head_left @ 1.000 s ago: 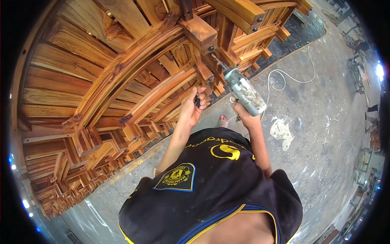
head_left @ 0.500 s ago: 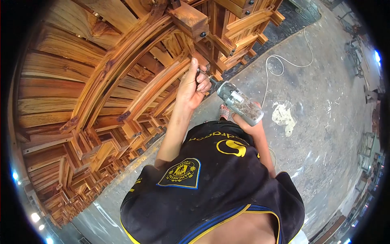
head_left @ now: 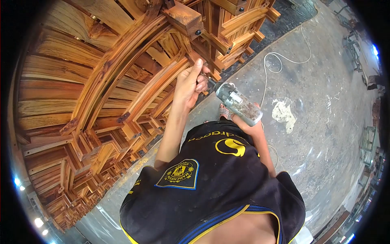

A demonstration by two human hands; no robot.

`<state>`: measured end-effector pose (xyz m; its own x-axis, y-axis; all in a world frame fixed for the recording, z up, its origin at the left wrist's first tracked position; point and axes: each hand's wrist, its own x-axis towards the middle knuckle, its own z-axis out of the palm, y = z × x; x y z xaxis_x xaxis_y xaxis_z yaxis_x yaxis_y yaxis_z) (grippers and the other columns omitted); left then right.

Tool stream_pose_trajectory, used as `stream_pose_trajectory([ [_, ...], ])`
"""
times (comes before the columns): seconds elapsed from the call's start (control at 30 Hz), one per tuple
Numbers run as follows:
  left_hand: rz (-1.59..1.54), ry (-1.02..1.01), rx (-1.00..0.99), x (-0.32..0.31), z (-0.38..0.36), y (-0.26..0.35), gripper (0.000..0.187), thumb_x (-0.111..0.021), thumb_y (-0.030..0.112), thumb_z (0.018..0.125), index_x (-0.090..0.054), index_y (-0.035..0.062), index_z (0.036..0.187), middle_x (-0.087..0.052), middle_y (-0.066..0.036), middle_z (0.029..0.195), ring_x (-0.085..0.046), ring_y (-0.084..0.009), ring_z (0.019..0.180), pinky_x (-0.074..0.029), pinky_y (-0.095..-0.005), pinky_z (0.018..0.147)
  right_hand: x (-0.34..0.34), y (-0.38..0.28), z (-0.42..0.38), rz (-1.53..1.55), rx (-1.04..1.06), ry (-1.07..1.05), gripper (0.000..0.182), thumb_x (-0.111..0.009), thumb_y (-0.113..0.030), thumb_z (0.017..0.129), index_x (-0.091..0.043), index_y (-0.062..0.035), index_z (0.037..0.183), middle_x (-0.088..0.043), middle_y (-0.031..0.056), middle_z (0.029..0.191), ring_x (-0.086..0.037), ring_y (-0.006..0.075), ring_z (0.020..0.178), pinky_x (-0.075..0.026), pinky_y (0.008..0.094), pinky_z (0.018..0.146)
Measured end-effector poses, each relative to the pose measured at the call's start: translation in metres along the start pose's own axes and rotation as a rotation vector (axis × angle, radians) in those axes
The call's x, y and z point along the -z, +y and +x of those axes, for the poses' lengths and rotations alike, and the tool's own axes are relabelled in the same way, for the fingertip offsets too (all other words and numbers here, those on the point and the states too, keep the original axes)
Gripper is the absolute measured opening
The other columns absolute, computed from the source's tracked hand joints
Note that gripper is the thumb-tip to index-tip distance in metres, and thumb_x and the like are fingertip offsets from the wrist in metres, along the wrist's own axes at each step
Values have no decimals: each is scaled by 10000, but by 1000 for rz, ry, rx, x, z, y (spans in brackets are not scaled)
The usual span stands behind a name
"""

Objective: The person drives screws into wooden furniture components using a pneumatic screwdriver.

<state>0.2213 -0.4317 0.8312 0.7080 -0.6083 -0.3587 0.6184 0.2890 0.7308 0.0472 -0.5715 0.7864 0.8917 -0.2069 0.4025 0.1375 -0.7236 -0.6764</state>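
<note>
My right hand (head_left: 246, 123) is wrapped around the rear of a worn grey power drill (head_left: 243, 109), whose body hides most of the fingers. The drill points up and left toward the wooden furniture. At its front, a thin dark shaft runs into the closed fingers of my left hand (head_left: 190, 84). The left thumb points up, and what its fingertips pinch is hidden. Just beyond that hand are the wooden legs and rails of slatted furniture (head_left: 140, 99) with curved beams. A thick wooden block (head_left: 183, 18) with a black bolt head is above the hand.
More wooden frames (head_left: 237, 30) extend to the upper right, over a dark sheet (head_left: 284, 26). A pale cable (head_left: 273, 61) loops across the stained concrete floor (head_left: 325, 101). My sandalled foot (head_left: 224, 110) shows below the drill. A dried pale patch (head_left: 283, 115) marks the floor at right.
The dark piece visible between my left fingers earlier is now mostly covered. Both hands and the drill have hardly moved; the whole view has shifted slightly.
</note>
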Motion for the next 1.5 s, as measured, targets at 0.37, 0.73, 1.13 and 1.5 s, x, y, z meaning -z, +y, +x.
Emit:
stream_pose_trajectory([
  [0.37, -75, -10, -53, 0, -2, -3, 342, -510, 318, 934, -576, -14, 886, -393, 33, 575, -353, -60, 449, -290, -214, 436, -3, -8, 9, 260, -143, -9, 305, -661, -91, 564, -620, -12, 856, -610, 132, 741, -595, 318, 647, -479, 313, 648],
  [0.73, -222, -67, -24, 9, 2, -4, 279, -562, 283, 911, -546, 11, 852, -394, 40, 588, -359, -49, 459, -286, -192, 425, 3, -7, 17, 228, -75, -23, 325, -649, -81, 561, -619, -5, 877, -616, 148, 784, -604, 321, 684, -483, 313, 671],
  [1.13, -130, -86, -12, -15, 5, 15, 318, -574, 294, 903, -579, -21, 865, -380, 37, 584, -349, -50, 457, -296, -195, 433, 10, -9, 31, 220, 1, 29, 325, -671, -84, 568, -615, -16, 881, -597, 130, 767, -590, 334, 676, -480, 322, 642],
  [1.5, 211, 87, -285, -40, 16, 28, 288, -553, 276, 915, -624, 10, 828, -401, 71, 548, -320, -12, 420, -236, -164, 401, 15, -20, 54, 193, 13, 71, 285, -715, -148, 620, -608, -9, 844, -588, 115, 769, -580, 284, 650, -460, 316, 598],
])
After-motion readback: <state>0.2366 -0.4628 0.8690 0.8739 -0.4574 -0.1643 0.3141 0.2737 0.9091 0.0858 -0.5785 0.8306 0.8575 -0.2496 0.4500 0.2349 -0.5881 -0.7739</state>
